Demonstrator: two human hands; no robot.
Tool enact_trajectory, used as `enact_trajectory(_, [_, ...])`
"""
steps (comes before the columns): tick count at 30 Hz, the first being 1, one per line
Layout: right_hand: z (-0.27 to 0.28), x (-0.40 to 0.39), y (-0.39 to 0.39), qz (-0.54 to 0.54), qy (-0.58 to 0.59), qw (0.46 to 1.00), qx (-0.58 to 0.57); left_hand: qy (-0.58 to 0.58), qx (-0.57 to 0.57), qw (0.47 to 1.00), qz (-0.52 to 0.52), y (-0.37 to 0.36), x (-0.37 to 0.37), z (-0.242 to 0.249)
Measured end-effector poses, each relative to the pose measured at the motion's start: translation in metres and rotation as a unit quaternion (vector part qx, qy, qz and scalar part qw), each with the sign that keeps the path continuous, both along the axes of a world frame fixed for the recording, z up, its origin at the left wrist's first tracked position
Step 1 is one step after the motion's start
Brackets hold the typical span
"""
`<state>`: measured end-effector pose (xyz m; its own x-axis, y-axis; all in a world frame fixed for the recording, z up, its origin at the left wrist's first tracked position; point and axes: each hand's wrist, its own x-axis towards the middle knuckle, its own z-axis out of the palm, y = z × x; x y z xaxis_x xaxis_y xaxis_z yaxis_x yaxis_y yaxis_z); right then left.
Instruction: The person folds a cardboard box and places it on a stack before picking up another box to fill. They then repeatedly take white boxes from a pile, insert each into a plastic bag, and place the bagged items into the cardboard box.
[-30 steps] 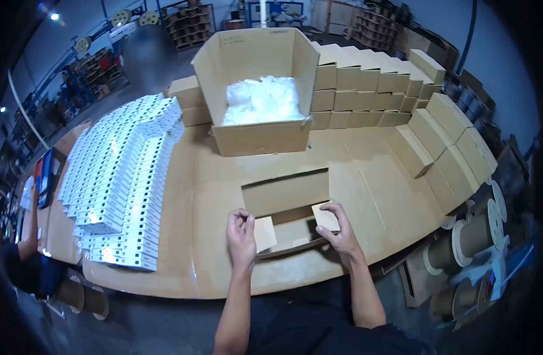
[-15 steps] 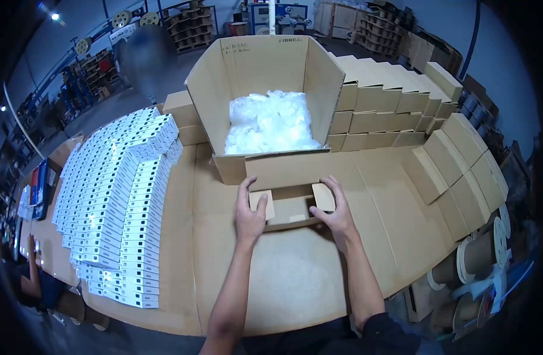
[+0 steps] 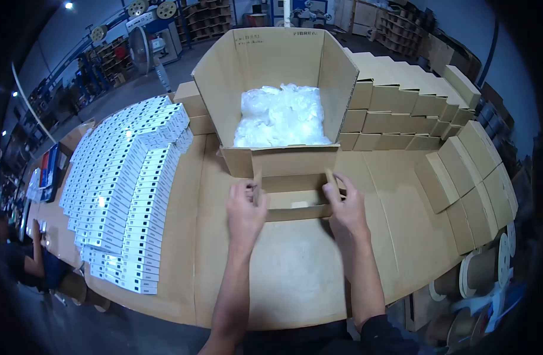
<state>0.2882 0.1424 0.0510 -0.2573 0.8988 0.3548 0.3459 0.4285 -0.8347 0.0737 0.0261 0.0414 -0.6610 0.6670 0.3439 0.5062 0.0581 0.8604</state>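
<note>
A small brown cardboard box (image 3: 298, 213) stands with its top open on the table before me, its long lid flap (image 3: 295, 163) raised at the back. My left hand (image 3: 246, 207) pinches the left end flap (image 3: 258, 184) between thumb and fingers. On the opposite end, my right hand (image 3: 348, 207) grips the right end flap (image 3: 331, 178), with some fingers hidden behind it. Both end flaps stand about upright. Inside, a small pale patch shows on the box's floor.
Behind stands a large carton (image 3: 277, 53) holding clear plastic bags (image 3: 281, 115). Stacked white boxes (image 3: 114, 183) fill the left side. Brown boxes are stacked at back right (image 3: 396, 121) and far right (image 3: 470, 183). Spools (image 3: 484, 266) lie beyond the right edge; another person (image 3: 31, 254) sits far left.
The two end flaps have swung from lying inward over the opening to upright. My fingers have shifted from spread around the ends to pinching the flaps. The camera view has shifted slightly.
</note>
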Motion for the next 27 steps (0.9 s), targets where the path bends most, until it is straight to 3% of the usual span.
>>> enact_trajectory(1, [0.000,0.001,-0.001,-0.022,0.036,0.998,-0.037,-0.031,0.038,0.999,0.019,-0.002,-0.002,-0.007])
enact_trajectory(2, [-0.019,0.011,0.013,-0.060,-0.028,0.998,-0.019,-0.062,0.074,0.995,0.037,-0.005,-0.004,-0.016])
enact_trajectory(3, [-0.029,0.016,0.015,-0.061,-0.007,0.997,-0.041,-0.095,0.110,0.988,0.057,-0.010,-0.004,-0.024])
enact_trajectory(6, [-0.047,0.021,0.023,-0.057,0.058,0.993,-0.081,-0.002,0.118,0.990,0.080,-0.013,0.008,-0.038])
enact_trajectory(9, [-0.064,0.019,0.026,0.011,0.239,0.959,-0.154,0.020,0.124,0.989,0.081,-0.006,0.007,-0.047])
enact_trajectory(10, [-0.040,0.019,0.016,0.012,0.207,0.960,-0.190,0.027,0.132,0.988,0.077,-0.002,0.003,-0.050])
enact_trajectory(14, [-0.042,0.022,0.031,0.067,0.235,0.944,-0.222,0.026,0.140,0.988,0.063,0.011,-0.003,-0.051])
enact_trajectory(17, [-0.040,0.017,0.042,0.071,0.226,0.951,-0.199,0.021,0.113,0.991,0.074,0.016,-0.004,-0.048])
enact_trajectory(20, [-0.036,0.021,0.058,0.068,0.123,0.978,-0.156,0.008,0.119,0.991,0.065,0.022,-0.008,-0.051])
enact_trajectory(23, [-0.063,0.021,0.083,0.058,0.118,0.984,-0.116,0.024,0.118,0.991,0.056,0.022,-0.013,-0.053])
enact_trajectory(24, [-0.039,0.016,0.067,0.058,0.151,0.969,-0.188,0.028,0.118,0.991,0.055,0.022,-0.013,-0.051])
enact_trajectory(27, [-0.025,0.010,0.056,0.022,0.199,0.950,-0.239,-0.001,0.117,0.993,0.033,0.016,-0.010,-0.049])
